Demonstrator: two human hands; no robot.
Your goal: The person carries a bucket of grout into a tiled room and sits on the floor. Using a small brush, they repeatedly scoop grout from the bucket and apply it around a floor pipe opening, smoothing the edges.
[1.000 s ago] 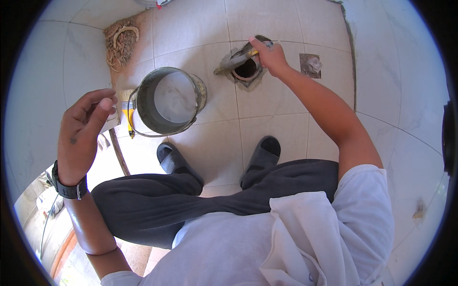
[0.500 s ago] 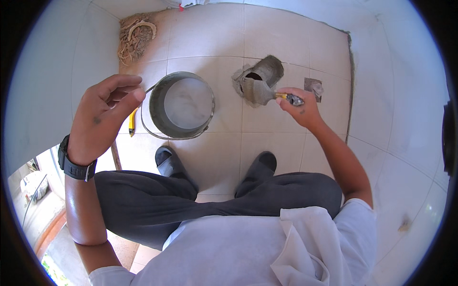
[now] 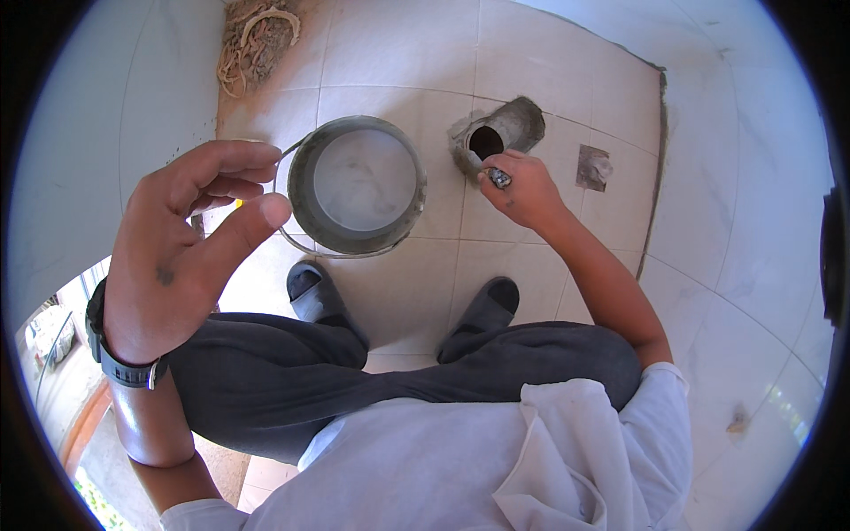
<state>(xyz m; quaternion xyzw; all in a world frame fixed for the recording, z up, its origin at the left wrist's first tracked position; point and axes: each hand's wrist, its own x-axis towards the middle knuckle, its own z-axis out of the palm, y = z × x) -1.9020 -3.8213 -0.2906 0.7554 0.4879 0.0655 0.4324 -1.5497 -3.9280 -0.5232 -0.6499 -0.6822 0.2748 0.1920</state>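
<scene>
My right hand [image 3: 529, 190] is closed around the dark, cement-smeared handle [image 3: 499, 179] of a small trowel, at the near edge of a hole in the floor. The trowel's blade is hidden beneath the hand. Grey mortar [image 3: 522, 121] surrounds the round dark pipe opening [image 3: 485, 142]. My left hand [image 3: 199, 230] hovers empty, thumb and fingers apart, with a watch [image 3: 124, 365] on its wrist. Just right of its fingertips stands a dark bucket [image 3: 305, 199] holding cloudy greyish liquid [image 3: 365, 180]. The bucket's wire handle hangs down on the near left side.
A square floor cutout [image 3: 593, 168] lies right of the pipe. Rubble and a pale curved strip [image 3: 270, 16] fill the far left corner. A bit of a yellow tool [image 3: 237, 204] shows behind my left hand. My sandalled feet [image 3: 319, 292] are below the bucket; tiled walls rise on both sides.
My right hand has moved left and turned, so the trowel blade that showed over the pipe is now hidden. The pipe opening shows more fully. My left hand's fingers have spread wider.
</scene>
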